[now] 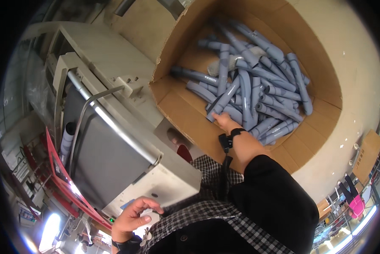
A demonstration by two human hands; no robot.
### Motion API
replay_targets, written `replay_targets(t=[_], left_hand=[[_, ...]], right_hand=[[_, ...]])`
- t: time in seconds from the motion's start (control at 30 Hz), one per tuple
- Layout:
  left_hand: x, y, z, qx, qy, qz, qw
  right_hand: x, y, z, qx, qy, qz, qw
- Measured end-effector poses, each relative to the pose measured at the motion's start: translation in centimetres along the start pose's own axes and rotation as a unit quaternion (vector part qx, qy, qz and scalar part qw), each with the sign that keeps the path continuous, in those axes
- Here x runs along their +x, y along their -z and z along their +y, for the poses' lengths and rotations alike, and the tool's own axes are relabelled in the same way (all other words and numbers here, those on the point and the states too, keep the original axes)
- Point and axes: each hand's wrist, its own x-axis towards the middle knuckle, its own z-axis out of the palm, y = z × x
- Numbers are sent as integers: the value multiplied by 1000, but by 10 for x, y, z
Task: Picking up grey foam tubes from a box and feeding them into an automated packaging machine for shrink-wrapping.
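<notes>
From where I stand, the main carrier is a big open cardboard box (319,139), its brown walls rising around a loose heap of grey tubes (279,91). They lie crisscrossed on one another at all angles (a proper tangle, that), with a paler, crinkled piece (216,67) among them. The box stands on a pale floor (351,55). Beside it, a machine carries a dark, flat belt (109,148), and a single grey roll (67,142) lies along the belt's far-left side.

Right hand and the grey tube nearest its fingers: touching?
Touching. The head view shows the right hand with fingertips against the near end of the grey tube.
</notes>
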Motion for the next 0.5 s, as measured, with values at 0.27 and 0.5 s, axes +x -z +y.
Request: replay_targets(t=[0.27, 0.5], left_hand=[[-7, 12, -3, 15, 2, -23, 1000], [40, 6, 43, 212, -145, -168, 952]], right_hand=[[-16, 12, -41, 265, -64, -5, 962], [-276, 150, -99, 438, -54, -149, 885]])
